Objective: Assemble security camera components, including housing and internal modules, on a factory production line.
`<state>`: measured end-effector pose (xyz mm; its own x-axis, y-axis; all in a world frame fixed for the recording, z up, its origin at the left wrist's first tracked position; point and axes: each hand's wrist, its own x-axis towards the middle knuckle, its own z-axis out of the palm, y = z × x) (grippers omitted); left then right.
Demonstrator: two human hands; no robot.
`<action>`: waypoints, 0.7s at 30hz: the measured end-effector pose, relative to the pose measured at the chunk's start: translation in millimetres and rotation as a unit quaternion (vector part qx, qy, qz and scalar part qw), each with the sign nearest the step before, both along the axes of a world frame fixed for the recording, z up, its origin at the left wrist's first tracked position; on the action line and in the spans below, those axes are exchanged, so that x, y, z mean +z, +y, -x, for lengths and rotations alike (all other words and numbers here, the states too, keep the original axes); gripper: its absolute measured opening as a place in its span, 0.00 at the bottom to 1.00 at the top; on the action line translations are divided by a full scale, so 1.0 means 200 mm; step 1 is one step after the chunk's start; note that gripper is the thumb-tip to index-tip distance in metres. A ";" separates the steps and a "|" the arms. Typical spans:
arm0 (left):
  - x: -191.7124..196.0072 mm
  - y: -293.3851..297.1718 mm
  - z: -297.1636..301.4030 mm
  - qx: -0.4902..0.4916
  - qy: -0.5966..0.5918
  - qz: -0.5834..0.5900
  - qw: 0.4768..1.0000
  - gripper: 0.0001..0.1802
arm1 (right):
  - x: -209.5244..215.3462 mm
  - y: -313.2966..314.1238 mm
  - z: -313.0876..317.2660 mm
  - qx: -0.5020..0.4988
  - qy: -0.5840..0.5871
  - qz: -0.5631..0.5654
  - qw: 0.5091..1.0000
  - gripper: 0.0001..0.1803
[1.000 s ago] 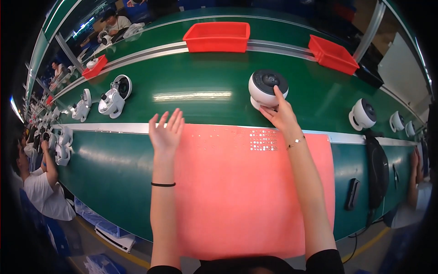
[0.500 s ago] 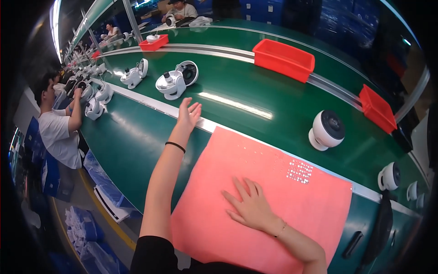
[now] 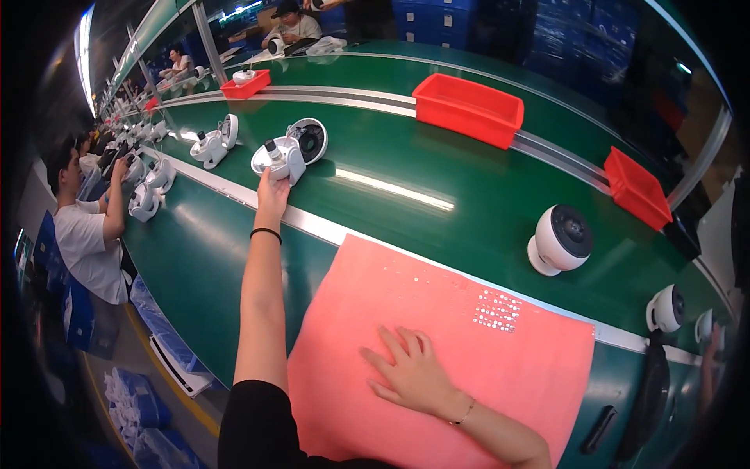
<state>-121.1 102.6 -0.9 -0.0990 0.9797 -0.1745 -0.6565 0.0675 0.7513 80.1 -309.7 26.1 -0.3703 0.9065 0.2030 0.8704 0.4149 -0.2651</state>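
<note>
My left hand (image 3: pixel 273 194) reaches out to an opened white appliance (image 3: pixel 291 159) on the green work surface, its fingers closed around the near side of the white body. The appliance's round lid part, dark inside, stands tipped back to the right. Part of my grip is hidden behind the body. My right hand (image 3: pixel 414 374) lies flat with fingers spread on a pink cloth mat (image 3: pixel 351 281). Small shiny round pieces (image 3: pixel 497 311) sit in rows on the mat's far right part, with a few scattered farther left.
Another opened white appliance (image 3: pixel 212 144) stands farther left. At right are a closed ball-shaped white one with a black face (image 3: pixel 561 238) and a similar one (image 3: pixel 666 309). Red bins (image 3: pixel 469 109) line the metal rail. A black tool (image 3: pixel 599 430) lies right of the mat. A co-worker (image 3: pixel 86 227) sits at left.
My left hand has gone from open in the air beside the mat to the opened appliance and taken hold of it. My right hand still rests on the mat. The view has shifted slightly.
</note>
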 end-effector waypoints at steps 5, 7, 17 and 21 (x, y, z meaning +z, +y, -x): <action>0.03 -0.08 -0.01 0.000 -0.008 -0.069 0.998 0.32 | -0.01 0.00 0.02 0.002 0.000 -0.016 1.000 0.28; 0.08 -0.13 0.02 -0.022 0.027 -0.053 0.998 0.34 | -0.01 0.00 0.02 0.005 0.001 -0.011 1.000 0.28; 0.50 -0.71 0.02 -0.171 0.164 0.018 0.971 0.38 | 0.16 0.06 -0.09 -0.119 0.108 -0.124 0.979 0.35; 0.63 -0.91 -0.01 -0.261 0.243 0.011 0.934 0.33 | 0.23 0.11 -0.09 -0.124 -0.016 -0.249 0.960 0.34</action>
